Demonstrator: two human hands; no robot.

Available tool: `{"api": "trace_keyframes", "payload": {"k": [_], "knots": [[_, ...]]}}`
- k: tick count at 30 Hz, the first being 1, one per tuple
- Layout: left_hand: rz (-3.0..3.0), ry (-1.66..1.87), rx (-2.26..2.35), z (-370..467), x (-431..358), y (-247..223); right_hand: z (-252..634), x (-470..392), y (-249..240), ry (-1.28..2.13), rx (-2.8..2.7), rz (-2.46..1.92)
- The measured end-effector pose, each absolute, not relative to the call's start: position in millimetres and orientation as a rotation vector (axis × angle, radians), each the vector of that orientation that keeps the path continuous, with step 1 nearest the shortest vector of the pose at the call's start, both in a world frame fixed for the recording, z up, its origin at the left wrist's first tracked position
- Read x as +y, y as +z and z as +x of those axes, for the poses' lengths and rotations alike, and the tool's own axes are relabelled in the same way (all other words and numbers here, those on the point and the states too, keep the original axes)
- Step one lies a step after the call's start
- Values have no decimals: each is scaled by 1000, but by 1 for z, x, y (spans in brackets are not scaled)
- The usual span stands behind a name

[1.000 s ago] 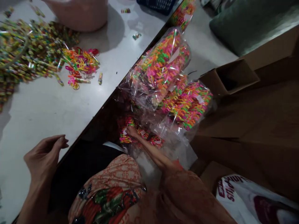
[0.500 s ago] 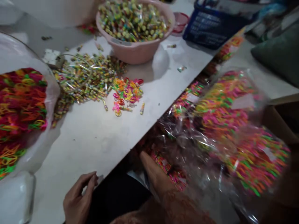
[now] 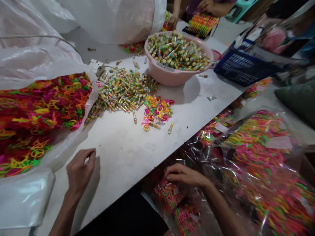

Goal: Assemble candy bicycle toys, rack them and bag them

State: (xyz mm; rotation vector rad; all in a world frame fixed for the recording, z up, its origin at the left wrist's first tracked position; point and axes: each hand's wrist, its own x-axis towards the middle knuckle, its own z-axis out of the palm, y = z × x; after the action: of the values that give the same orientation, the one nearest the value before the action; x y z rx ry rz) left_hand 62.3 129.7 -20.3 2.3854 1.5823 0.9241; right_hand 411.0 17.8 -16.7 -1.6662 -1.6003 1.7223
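Observation:
My left hand (image 3: pixel 81 168) is over the white table (image 3: pixel 118 154), thumb and forefinger pinched together with nothing visible between them. Near it lie a stack of clear plastic bags (image 3: pixel 24 200) and a large white sack (image 3: pixel 94 95) full of colourful plastic pieces (image 3: pixel 49 111). My right hand (image 3: pixel 184 174) is beyond the table edge with loosely bent fingers, holding nothing that I can see. Below it are small clear packets of bright pieces (image 3: pixel 169 193). A small pile of plastic pieces (image 3: pixel 158 109) and a few patterned tubes (image 3: pixel 170 128) lie on the table.
A heap of tubes (image 3: pixel 123 88) lies beside a pink basin (image 3: pixel 169 77) filled with more. A blue basket (image 3: pixel 241 64) stands at the back right. Large bags of bright pieces (image 3: pixel 265 141) sit right of the table. Another person's hands (image 3: pixel 206 6) are at the far side.
My view has swung, so the table things appear lower and farther right. My right hand has risen from low among the packets. My left hand has moved farther over the table.

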Motion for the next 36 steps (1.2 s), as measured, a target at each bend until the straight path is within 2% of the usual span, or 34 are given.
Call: {"api": "trace_keyframes", "payload": {"k": [2,5,7,9,13,18,24,26,29,31,34,36], "knots": [[2448,843,1534,81,155,-30,409,44,-3,1458,-1649,-1798],[2547,602,1265,138,190,-37,388,105,6,707,-1668,-2262],[2583,429,1158,181,203,-35,371,138,5,461,-1761,-2436],[2589,361,1138,213,206,-30,357,153,1,359,-1825,-2511],[2657,421,1175,224,180,-35,341,139,-2,356,-1915,-2479],[2657,670,1221,168,133,-63,337,121,0,466,-2162,-2317],[2202,1031,1339,118,121,-66,337,134,8,242,-1925,-2464],[2000,1096,1297,116,124,-60,324,135,6,227,-2007,-2197],[1763,1101,1169,118,131,-50,293,132,-4,398,-2323,-1644],[1739,1081,1184,117,140,-42,276,136,-14,488,-2424,-1516],[1996,1075,1369,103,168,-24,270,160,-22,523,-2319,-1706],[2179,1112,1536,90,195,-10,277,190,-21,413,-2124,-1869]]}}
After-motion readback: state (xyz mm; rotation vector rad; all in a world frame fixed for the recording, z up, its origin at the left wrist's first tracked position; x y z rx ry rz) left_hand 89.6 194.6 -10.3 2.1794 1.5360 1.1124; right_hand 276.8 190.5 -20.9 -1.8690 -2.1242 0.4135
